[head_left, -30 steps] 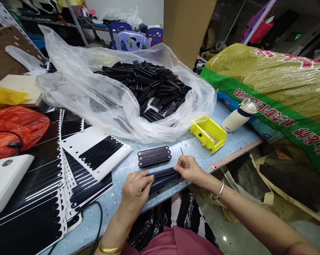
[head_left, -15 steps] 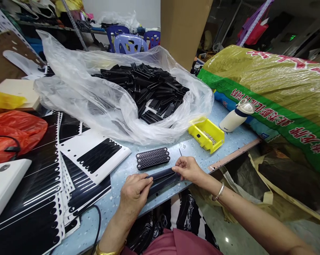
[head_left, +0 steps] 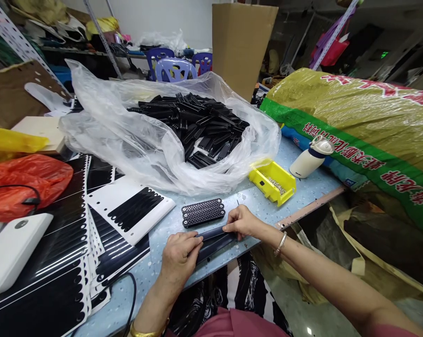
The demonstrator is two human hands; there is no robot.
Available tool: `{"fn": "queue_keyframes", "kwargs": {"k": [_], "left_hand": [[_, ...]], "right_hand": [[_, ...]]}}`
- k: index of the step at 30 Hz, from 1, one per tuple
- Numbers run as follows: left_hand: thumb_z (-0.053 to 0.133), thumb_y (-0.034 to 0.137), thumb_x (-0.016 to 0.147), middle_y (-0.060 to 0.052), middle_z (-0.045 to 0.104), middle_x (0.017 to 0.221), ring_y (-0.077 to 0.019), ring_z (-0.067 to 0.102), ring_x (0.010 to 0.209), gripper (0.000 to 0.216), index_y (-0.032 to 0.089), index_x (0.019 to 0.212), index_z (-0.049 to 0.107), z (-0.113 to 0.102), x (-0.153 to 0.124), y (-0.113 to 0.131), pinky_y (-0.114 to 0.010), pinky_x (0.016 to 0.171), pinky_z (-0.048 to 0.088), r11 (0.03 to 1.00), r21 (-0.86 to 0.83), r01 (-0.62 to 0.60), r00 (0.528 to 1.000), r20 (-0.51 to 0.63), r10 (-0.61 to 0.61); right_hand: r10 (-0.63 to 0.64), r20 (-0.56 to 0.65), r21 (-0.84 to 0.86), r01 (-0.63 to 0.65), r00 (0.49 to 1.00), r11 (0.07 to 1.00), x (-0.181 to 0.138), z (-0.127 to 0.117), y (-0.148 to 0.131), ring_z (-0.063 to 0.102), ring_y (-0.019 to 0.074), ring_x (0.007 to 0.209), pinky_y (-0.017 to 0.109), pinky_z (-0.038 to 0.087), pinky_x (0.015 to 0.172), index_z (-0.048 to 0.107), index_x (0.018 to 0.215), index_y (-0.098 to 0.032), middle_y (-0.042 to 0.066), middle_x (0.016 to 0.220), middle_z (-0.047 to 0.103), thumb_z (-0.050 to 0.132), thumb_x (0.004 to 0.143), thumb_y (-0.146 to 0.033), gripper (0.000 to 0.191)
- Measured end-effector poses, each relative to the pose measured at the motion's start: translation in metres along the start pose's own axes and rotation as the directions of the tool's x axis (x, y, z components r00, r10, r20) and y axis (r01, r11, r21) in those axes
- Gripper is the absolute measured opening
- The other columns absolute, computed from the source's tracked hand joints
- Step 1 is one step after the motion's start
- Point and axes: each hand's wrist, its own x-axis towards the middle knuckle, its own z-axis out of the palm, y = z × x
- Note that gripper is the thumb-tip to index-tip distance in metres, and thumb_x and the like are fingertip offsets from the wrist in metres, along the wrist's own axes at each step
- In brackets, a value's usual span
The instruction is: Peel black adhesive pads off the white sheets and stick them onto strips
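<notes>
A long dark strip [head_left: 213, 238] lies along the front edge of the pale blue table [head_left: 295, 189]. My left hand [head_left: 178, 255] presses on its left end with the fingers curled together. My right hand [head_left: 241, 222] pinches the strip's right end. Just behind the strip sit black perforated grille pieces [head_left: 203, 211], stacked flat. A clear plastic bag [head_left: 127, 135] further back holds a heap of several black plastic parts [head_left: 197, 124].
A yellow bin [head_left: 272, 181] of small metal screws and a white bottle [head_left: 311, 157] stand to the right. Black-and-white sticker sheets [head_left: 92, 224] cover the left. An orange bag [head_left: 25, 185], a white device [head_left: 12, 250], a big woven sack [head_left: 366, 121] and a cardboard box [head_left: 242, 44] surround the table.
My right hand has slid a little leftward along the strip. The camera tilted up slightly. My left hand holds its place.
</notes>
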Motion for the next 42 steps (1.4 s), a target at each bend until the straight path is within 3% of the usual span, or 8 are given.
{"fn": "queue_keyframes", "kwargs": {"k": [7, 11, 16, 22, 29, 35, 39, 42], "left_hand": [[0.061, 0.026, 0.084, -0.004, 0.076, 0.082, -0.0212, 0.07, 0.076, 0.013, 0.024, 0.08, 0.074, -0.005, 0.001, 0.003, -0.036, 0.069, 0.053, 0.996, -0.031, 0.083, 0.996, 0.02, -0.082], [0.063, 0.033, 0.083, -0.005, 0.075, 0.076, -0.0219, 0.069, 0.071, 0.016, 0.022, 0.077, 0.072, -0.003, 0.012, 0.013, -0.036, 0.069, 0.05, 0.99, 0.05, 0.131, 0.991, 0.022, -0.132], [0.062, 0.037, 0.085, -0.006, 0.072, 0.068, -0.0231, 0.067, 0.065, 0.022, 0.02, 0.076, 0.072, 0.016, 0.03, 0.029, -0.034, 0.064, 0.044, 0.964, 0.247, 0.101, 0.98, 0.141, -0.139], [0.06, 0.048, 0.086, -0.008, 0.067, 0.063, -0.0234, 0.063, 0.065, 0.037, 0.02, 0.063, 0.07, 0.029, 0.046, 0.036, -0.031, 0.059, 0.036, 0.897, 0.429, 0.105, 0.918, 0.306, -0.254], [0.056, 0.053, 0.086, -0.006, 0.069, 0.072, -0.0205, 0.062, 0.072, 0.037, 0.021, 0.073, 0.071, 0.0, 0.036, 0.015, -0.028, 0.063, 0.033, 0.811, 0.443, 0.382, 0.777, 0.322, -0.541], [0.057, 0.052, 0.083, -0.004, 0.065, 0.064, -0.0193, 0.059, 0.062, 0.036, 0.019, 0.074, 0.068, -0.025, 0.01, 0.002, -0.027, 0.058, 0.03, 0.747, 0.424, 0.512, 0.75, 0.203, -0.629], [0.055, 0.051, 0.083, -0.003, 0.062, 0.057, -0.0181, 0.056, 0.057, 0.038, 0.02, 0.069, 0.069, -0.034, 0.003, 0.001, -0.027, 0.057, 0.029, 0.759, 0.352, 0.548, 0.746, 0.206, -0.634], [0.05, 0.049, 0.086, -0.002, 0.06, 0.056, -0.0176, 0.055, 0.056, 0.039, 0.018, 0.081, 0.074, -0.038, -0.003, 0.002, -0.027, 0.058, 0.033, 0.767, 0.242, 0.594, 0.742, 0.201, -0.639]], "right_hand": [[-0.012, -0.023, -0.075, 0.01, 1.0, 0.997, -0.005, 0.003, -0.003, 0.046, 0.0099, 0.03, 0.018, 0.032, 0.031, 0.051, 0.052, -0.02, -0.009, 0.032, 0.042, 0.062, 0.073, -0.023, 0.024], [-0.165, -0.073, -0.183, 0.15, 0.984, 0.972, -0.01, 0.006, 0.002, 0.044, 0.0089, 0.035, 0.019, 0.03, 0.037, 0.05, 0.055, -0.019, -0.008, 0.037, 0.041, 0.054, 0.083, -0.025, 0.029], [-0.44, -0.133, -0.431, 0.348, 0.888, 0.832, -0.008, 0.013, 0.012, 0.044, 0.0096, 0.048, 0.022, 0.029, 0.048, 0.048, 0.049, -0.018, -0.003, 0.047, 0.049, 0.053, 0.084, -0.024, 0.036], [-0.553, -0.154, -0.514, 0.412, 0.819, 0.752, -0.001, 0.021, 0.029, 0.054, 0.0137, 0.058, 0.024, 0.036, 0.057, 0.058, 0.058, -0.018, 0.004, 0.061, 0.063, 0.052, 0.085, -0.025, 0.029], [-0.575, -0.212, -0.504, 0.416, 0.79, 0.757, -0.003, 0.021, 0.034, 0.05, 0.0126, 0.052, 0.024, 0.032, 0.053, 0.053, 0.054, -0.018, 0.003, 0.054, 0.058, 0.048, 0.086, -0.032, 0.035], [-0.585, -0.227, -0.494, 0.426, 0.779, 0.758, -0.003, 0.024, 0.036, 0.049, 0.013, 0.052, 0.024, 0.032, 0.052, 0.047, 0.053, -0.019, 0.002, 0.053, 0.054, 0.045, 0.086, -0.034, 0.037], [-0.589, -0.218, -0.52, 0.418, 0.778, 0.745, -0.005, 0.024, 0.034, 0.05, 0.0135, 0.052, 0.024, 0.033, 0.053, 0.045, 0.052, -0.02, 0.002, 0.053, 0.052, 0.042, 0.087, -0.036, 0.039], [-0.578, -0.177, -0.53, 0.418, 0.796, 0.738, -0.01, 0.02, 0.03, 0.053, 0.0152, 0.056, 0.025, 0.037, 0.056, 0.049, 0.054, -0.019, 0.003, 0.056, 0.056, 0.04, 0.089, -0.037, 0.04]]}}
